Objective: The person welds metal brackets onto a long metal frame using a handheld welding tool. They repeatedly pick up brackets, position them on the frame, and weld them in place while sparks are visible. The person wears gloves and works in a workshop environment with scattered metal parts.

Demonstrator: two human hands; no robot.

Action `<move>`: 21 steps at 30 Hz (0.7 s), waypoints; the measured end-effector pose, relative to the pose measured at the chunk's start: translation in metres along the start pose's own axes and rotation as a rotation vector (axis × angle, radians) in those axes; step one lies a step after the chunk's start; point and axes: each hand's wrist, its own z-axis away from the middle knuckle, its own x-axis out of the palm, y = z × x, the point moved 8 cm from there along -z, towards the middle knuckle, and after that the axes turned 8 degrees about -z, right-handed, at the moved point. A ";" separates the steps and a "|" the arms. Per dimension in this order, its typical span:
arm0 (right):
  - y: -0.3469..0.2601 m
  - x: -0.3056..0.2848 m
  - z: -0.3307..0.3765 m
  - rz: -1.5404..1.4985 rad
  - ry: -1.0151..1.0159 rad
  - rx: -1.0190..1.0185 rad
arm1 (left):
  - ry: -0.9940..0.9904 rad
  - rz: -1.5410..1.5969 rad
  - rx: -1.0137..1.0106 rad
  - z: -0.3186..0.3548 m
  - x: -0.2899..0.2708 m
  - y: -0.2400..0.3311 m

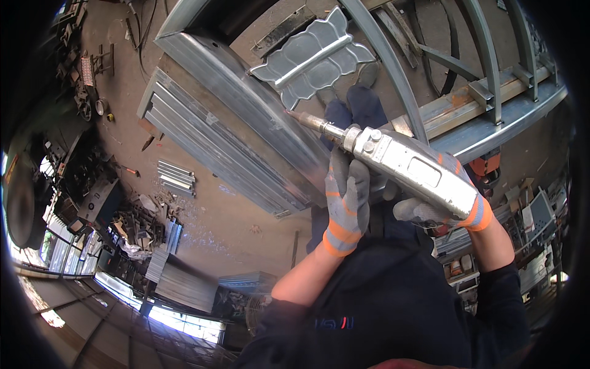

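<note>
Gloved hands (393,197) around die grinder (405,163), tip against ornament's (313,58) edge

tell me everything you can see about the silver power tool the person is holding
The power tool is a long, straight handheld unit with a silver-grey metal-looking body, two round knobs near its front and a narrow spindle nose. It lies slanted, nose pointing up and left, its tip meeting the edge of the stacked grey metal frame just below a leaf-shaped ornament. The gloved right hand wraps the rear body; the gloved left hand supports it under the front collar. What bit it carries is too small to tell.
</note>
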 end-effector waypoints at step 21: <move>-0.013 -0.001 -0.005 -0.133 0.033 -0.042 | 0.037 0.064 -0.039 -0.005 -0.010 -0.016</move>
